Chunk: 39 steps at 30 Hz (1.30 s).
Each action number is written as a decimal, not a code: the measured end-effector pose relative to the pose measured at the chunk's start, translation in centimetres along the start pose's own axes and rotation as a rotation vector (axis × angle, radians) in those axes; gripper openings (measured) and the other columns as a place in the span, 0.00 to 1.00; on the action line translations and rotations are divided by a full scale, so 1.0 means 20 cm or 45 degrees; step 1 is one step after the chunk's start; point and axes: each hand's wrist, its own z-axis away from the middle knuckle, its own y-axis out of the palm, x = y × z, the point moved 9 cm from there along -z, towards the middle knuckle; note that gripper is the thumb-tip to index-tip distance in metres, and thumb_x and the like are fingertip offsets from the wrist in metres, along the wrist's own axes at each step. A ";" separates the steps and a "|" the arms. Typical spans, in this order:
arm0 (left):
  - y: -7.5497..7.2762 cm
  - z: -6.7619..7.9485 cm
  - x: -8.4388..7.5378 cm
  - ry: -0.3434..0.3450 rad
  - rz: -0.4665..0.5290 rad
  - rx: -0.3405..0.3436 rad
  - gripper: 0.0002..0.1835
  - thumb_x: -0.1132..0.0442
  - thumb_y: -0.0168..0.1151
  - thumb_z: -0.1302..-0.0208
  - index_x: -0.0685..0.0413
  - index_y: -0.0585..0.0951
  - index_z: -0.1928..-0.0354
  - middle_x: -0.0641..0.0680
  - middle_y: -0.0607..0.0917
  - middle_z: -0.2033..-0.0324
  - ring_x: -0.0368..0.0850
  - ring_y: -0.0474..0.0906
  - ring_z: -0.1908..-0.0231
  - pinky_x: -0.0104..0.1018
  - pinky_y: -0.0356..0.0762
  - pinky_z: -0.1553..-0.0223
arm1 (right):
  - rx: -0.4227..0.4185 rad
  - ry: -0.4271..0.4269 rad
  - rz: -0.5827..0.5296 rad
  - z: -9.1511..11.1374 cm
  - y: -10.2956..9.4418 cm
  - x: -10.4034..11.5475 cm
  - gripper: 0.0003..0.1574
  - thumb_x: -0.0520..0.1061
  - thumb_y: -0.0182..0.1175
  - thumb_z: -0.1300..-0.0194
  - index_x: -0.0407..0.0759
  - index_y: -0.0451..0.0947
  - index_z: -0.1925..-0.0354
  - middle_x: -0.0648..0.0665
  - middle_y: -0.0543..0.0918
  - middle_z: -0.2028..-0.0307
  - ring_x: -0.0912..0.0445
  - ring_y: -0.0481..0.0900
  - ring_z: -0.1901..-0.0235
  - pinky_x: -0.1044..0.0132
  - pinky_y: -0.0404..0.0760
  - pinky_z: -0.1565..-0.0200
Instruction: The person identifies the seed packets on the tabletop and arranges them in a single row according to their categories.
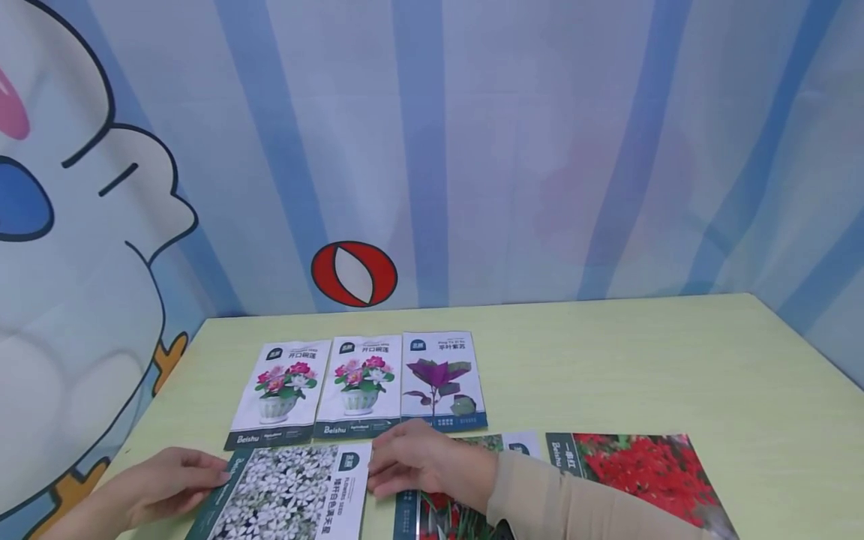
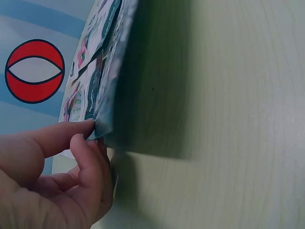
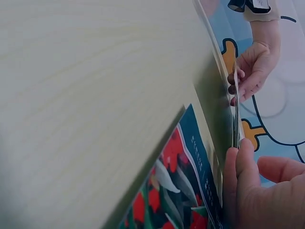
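Likely placing white-flower packet (image 1: 283, 491) | left hand (image 1: 162, 484): fingers pinch edge | right hand (image 1: 428, 459): can't tell | next, probably: lower flat

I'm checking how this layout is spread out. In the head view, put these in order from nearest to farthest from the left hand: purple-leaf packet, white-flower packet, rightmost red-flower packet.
From the left hand:
1. White-flower packet: pinched at its left edge.
2. Purple-leaf packet: ahead and to the right.
3. Rightmost red-flower packet: far over to the right.
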 end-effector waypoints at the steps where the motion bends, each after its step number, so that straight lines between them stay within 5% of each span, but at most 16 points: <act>1: 0.00 0.00 0.01 -0.007 0.031 0.011 0.13 0.66 0.56 0.35 0.71 0.76 0.54 0.53 0.80 0.72 0.37 0.73 0.78 0.21 0.72 0.71 | 0.004 0.007 -0.008 0.00 0.00 0.00 0.20 0.25 0.58 0.48 0.30 0.73 0.54 0.36 0.82 0.71 0.55 0.79 0.80 0.62 0.83 0.68; 7: 0.01 -0.05 0.09 -0.041 0.202 0.215 0.11 0.61 0.57 0.34 0.63 0.79 0.57 0.51 0.81 0.73 0.37 0.74 0.76 0.20 0.74 0.68 | 0.022 0.029 -0.030 0.00 0.02 -0.01 0.21 0.25 0.57 0.48 0.32 0.72 0.54 0.40 0.80 0.74 0.56 0.77 0.81 0.64 0.83 0.69; 11: 0.03 -0.09 0.11 -0.071 0.243 0.367 0.13 0.54 0.57 0.35 0.56 0.79 0.56 0.48 0.79 0.75 0.37 0.75 0.74 0.20 0.75 0.65 | 0.075 0.003 0.012 0.01 0.04 0.00 0.11 0.28 0.58 0.46 0.37 0.72 0.64 0.43 0.78 0.78 0.57 0.75 0.83 0.66 0.82 0.73; 14: 0.05 -0.07 0.06 -0.033 0.230 0.332 0.16 0.53 0.55 0.33 0.58 0.77 0.53 0.50 0.81 0.71 0.39 0.77 0.70 0.22 0.75 0.64 | 0.147 -0.003 0.046 0.02 0.05 0.01 0.10 0.31 0.58 0.45 0.37 0.72 0.62 0.45 0.77 0.79 0.58 0.74 0.84 0.69 0.81 0.76; 19: 0.11 -0.03 -0.05 0.062 0.206 0.218 0.24 0.55 0.48 0.29 0.68 0.66 0.42 0.54 0.80 0.62 0.46 0.75 0.63 0.33 0.77 0.57 | 0.263 0.026 0.014 0.04 0.08 0.01 0.33 0.30 0.56 0.44 0.33 0.63 0.39 0.44 0.80 0.76 0.59 0.75 0.83 0.70 0.80 0.77; 24: 0.16 -0.04 -0.14 0.116 0.148 0.162 0.36 0.51 0.50 0.31 0.73 0.54 0.35 0.57 0.78 0.55 0.47 0.74 0.59 0.43 0.74 0.51 | 0.404 0.073 0.027 0.07 0.11 -0.01 0.19 0.28 0.54 0.44 0.37 0.73 0.52 0.43 0.83 0.73 0.60 0.77 0.82 0.71 0.80 0.76; 31: 0.21 -0.07 -0.22 0.202 0.009 0.128 0.30 0.51 0.55 0.34 0.70 0.66 0.41 0.54 0.78 0.59 0.45 0.73 0.62 0.39 0.72 0.55 | 0.638 0.163 0.115 0.11 0.17 -0.05 0.26 0.28 0.49 0.39 0.39 0.68 0.43 0.46 0.82 0.70 0.60 0.81 0.75 0.71 0.81 0.71; 36: 0.27 -0.05 -0.31 0.263 -0.002 0.178 0.27 0.52 0.57 0.35 0.69 0.70 0.45 0.52 0.80 0.63 0.43 0.75 0.65 0.36 0.74 0.59 | 0.646 0.155 0.166 0.11 0.17 -0.06 0.31 0.27 0.49 0.39 0.40 0.65 0.37 0.43 0.81 0.59 0.47 0.80 0.54 0.57 0.79 0.53; 39: 0.28 -0.03 -0.36 0.312 0.002 0.217 0.25 0.52 0.58 0.36 0.67 0.72 0.48 0.51 0.80 0.64 0.42 0.76 0.66 0.34 0.75 0.60 | 0.640 0.127 0.178 0.10 0.15 -0.06 0.31 0.26 0.50 0.39 0.40 0.65 0.38 0.41 0.81 0.57 0.44 0.77 0.50 0.53 0.76 0.50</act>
